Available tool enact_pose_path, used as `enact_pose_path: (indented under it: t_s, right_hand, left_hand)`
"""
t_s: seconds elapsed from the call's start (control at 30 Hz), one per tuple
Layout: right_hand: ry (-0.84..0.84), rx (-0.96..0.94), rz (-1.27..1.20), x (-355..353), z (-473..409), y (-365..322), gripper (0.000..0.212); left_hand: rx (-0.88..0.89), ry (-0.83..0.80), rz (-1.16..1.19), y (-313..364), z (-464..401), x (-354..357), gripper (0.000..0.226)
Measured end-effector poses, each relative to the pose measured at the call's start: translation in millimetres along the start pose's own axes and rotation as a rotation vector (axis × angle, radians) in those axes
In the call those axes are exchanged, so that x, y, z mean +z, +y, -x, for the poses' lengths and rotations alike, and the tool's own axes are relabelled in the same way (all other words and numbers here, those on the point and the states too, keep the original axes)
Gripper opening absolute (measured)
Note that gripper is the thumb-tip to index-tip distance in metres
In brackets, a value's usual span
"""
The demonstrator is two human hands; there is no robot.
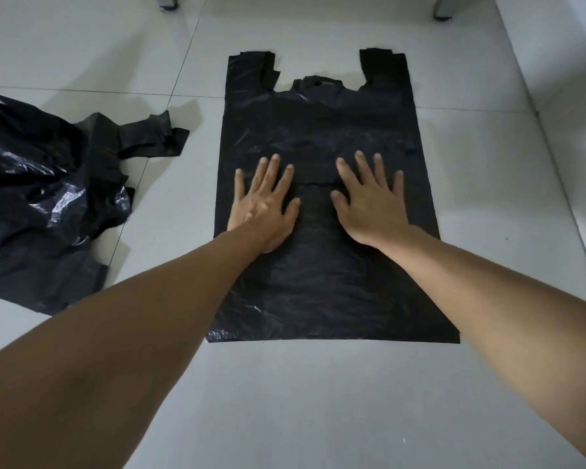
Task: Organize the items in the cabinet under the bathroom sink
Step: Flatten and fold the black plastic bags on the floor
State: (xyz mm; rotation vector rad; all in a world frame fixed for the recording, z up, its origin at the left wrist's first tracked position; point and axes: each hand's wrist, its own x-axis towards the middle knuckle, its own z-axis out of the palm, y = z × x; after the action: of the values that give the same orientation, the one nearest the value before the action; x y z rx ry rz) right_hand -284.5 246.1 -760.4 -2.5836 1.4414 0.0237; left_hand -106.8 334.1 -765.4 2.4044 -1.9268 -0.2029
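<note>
Black plastic bag (322, 137) spread flat on the pale tiled floor (318, 401), long axis running 12 to 6 from the person, its two handle loops at the 12 end, sealed bottom edge at the 6 end, nearest the body

Left hand (264, 201) palm-down on the bag, fingers straight and splayed, gripping nothing. Right hand (372, 201) the same, flat and wide, just beside the left across a narrow strip of plastic. Both sit about mid-length on the bag, fingertips pointing to 12

Judgement: a smoothing press before a fold. Handles lie straight ahead of both hands, at 12, about equally far from each; neither arm has the advantage. The side edges lie at 9 of the left hand and 3 of the right, each close to its own hand. Likely the fold goes either lengthwise along that axis or across it

Crumpled heap of black bags (41, 198) at 9 to 10, well apart from the flat one, untouched. Two furniture legs (444, 8) at 12, far edge. Cabinet itself not in view
</note>
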Motion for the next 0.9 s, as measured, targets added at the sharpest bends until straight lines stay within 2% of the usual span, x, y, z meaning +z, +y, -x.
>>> enact_pose_path:
  t_s: [0.17,0.23,0.33,0.43,0.83,0.9]
  right_hand:
    - [-0.041,-0.094,0.026,2,-55,-6,0.058]
    - [-0.081,-0.064,0.031,10,-62,4,0.06]
    - [-0.041,0.02,0.054,21,-55,27,0.066]
    - [-0.015,0.15,0.06,20,-49,45,0.071]
    - [-0.039,0.247,0.075,16,-52,49,0.073]
    - [0.004,0.241,0.063,11,-59,38,0.071]
  left_hand:
    - [0.103,-0.026,0.032,9,-42,8,0.058]
    - [0.056,-0.044,-0.003,-1,-49,16,0.061]
    - [-0.084,-0.037,-0.04,-19,-50,22,0.069]
    - [-0.152,-0.061,-0.047,-35,-47,21,0.073]
    - [-0.178,-0.051,-0.044,-42,-42,20,0.075]
    - [-0.193,-0.05,-0.047,-41,-42,19,0.075]
